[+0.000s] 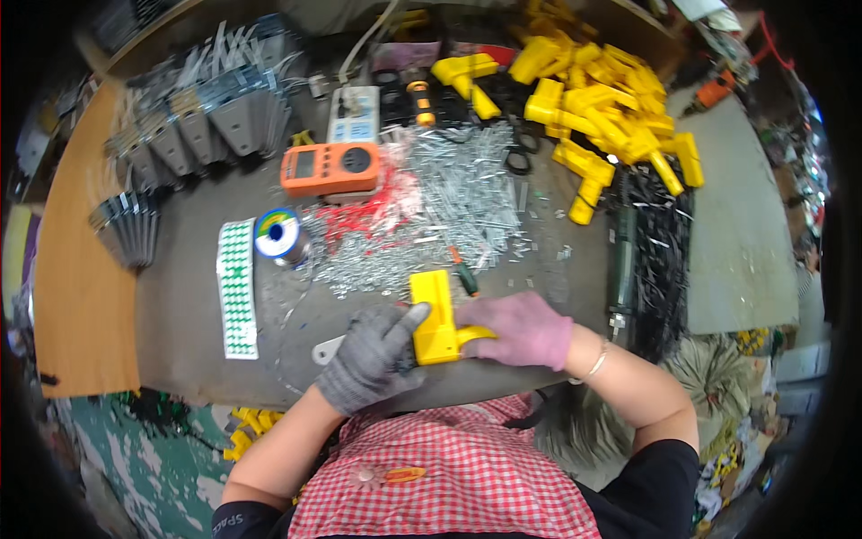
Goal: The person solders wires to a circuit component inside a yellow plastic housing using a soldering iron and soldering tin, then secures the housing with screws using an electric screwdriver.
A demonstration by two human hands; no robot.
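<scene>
I observe both hands meeting on one yellow plastic housing (436, 319), which sits upright at the near edge of the counter (189, 341), directly in front of the body. The left hand (373, 355), in a grey knit glove, has its grip clamped on the housing's left face, thumb laid up along the side. The right hand (519, 330), in a pink glove, has its grip closed around the stub that projects from the housing's right side.

Risks as I judge them:

- The housing stands close to the counter's front edge. If either grip loosens, the part can tip toward the lap and drop off.
- A flat white tab (328, 349) lies just left of the left grip, partly under the wrist. A sideways shift of that hand could sweep it over the edge.
- A small green-handled tool (464, 280) lies just beyond the housing, touching or nearly touching it; I cannot tell which. A forward push of either grip would knock it into the scattered metal pins (449, 193) farther out.
- Those pins spread close to the working spot. Loose ones could catch in the knit glove or get trapped under the housing.
- The solder spool (277, 234) beyond the left grip stands on its rim side and could roll if bumped.
</scene>
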